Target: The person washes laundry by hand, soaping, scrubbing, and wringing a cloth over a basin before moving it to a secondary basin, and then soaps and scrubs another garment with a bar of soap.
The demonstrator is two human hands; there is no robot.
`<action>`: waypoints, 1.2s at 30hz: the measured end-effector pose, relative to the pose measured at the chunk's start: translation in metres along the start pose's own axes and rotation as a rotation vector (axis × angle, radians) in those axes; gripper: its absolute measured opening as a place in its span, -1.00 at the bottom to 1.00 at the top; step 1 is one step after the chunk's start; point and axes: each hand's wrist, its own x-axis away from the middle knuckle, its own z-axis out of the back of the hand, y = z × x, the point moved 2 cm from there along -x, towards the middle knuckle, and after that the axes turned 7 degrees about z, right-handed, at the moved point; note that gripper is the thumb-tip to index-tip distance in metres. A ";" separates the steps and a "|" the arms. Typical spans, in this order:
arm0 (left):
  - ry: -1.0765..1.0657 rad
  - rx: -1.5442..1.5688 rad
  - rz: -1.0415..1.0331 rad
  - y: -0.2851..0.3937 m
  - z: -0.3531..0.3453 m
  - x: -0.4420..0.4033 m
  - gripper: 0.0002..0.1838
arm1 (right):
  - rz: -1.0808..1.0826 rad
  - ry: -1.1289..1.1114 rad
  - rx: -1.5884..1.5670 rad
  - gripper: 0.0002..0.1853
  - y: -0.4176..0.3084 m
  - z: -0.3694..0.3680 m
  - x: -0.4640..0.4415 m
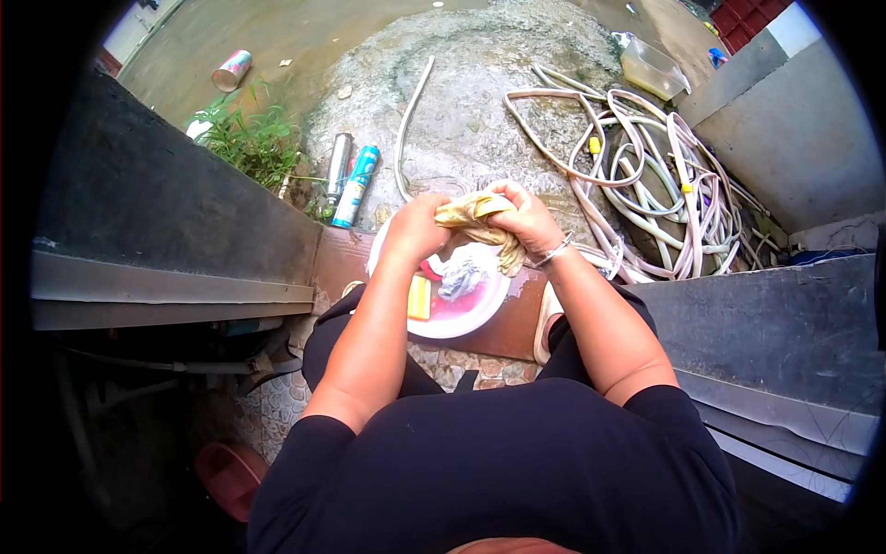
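Note:
A wet yellow-brown cloth (475, 212) is stretched between my two hands above a white basin (466, 323). My left hand (417, 226) grips its left end with the fingers closed. On the other side my right hand (528, 220), with a bracelet at the wrist, is closed on the bunched right part, which hangs down a little. Inside the basin lie a crumpled whitish cloth (468, 270) and a yellow block (419, 298), with something red partly hidden beside them.
A tangled pale hose (678, 175) lies at the right, near a clear tub (652, 69). Blue (356, 186) and silver (340, 166) cans stand or lie left of centre. Dark walls (175, 194) flank both sides. A red bowl (231, 478) sits lower left.

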 end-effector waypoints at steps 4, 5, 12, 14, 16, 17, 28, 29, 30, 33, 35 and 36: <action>0.174 0.049 -0.059 -0.008 -0.001 -0.004 -0.69 | -0.097 0.005 -0.034 -0.66 -0.001 0.008 -0.001; 0.174 0.049 -0.059 -0.011 -0.002 -0.006 -0.69 | -0.080 0.020 -0.061 -0.67 0.000 0.010 0.000; 0.262 0.165 -0.070 -0.020 0.004 -0.011 -0.73 | -0.124 0.124 -0.102 -0.68 0.004 0.023 -0.003; 0.271 0.154 -0.065 -0.019 0.007 -0.010 -0.73 | -0.134 0.134 -0.094 -0.68 0.003 0.025 -0.003; 0.286 0.133 -0.101 -0.022 0.007 -0.012 -0.75 | -0.077 0.213 -0.071 -0.70 0.002 0.025 -0.003; 0.286 0.133 -0.101 -0.024 0.006 -0.013 -0.75 | -0.064 0.243 -0.051 -0.65 0.004 0.029 -0.004; 0.232 0.271 -0.134 -0.023 0.006 -0.014 -0.76 | -0.116 0.291 0.195 -0.56 0.018 0.048 -0.004; 0.232 0.271 -0.134 -0.023 0.006 -0.013 -0.76 | -0.121 0.261 0.219 -0.58 0.016 0.045 -0.003; 0.220 0.264 -0.112 -0.023 0.005 -0.013 -0.77 | -0.121 0.261 0.219 -0.58 0.018 0.045 -0.004; 0.199 0.250 -0.073 -0.021 0.005 -0.010 -0.79 | -0.118 0.164 0.702 -0.63 0.018 0.038 -0.005; 0.190 0.243 -0.056 -0.020 0.005 -0.010 -0.79 | -0.185 0.102 0.761 -0.63 0.010 0.030 -0.001; 0.214 0.252 -0.082 -0.019 0.005 -0.010 -0.81 | -0.253 0.039 0.819 -0.63 0.008 0.027 0.001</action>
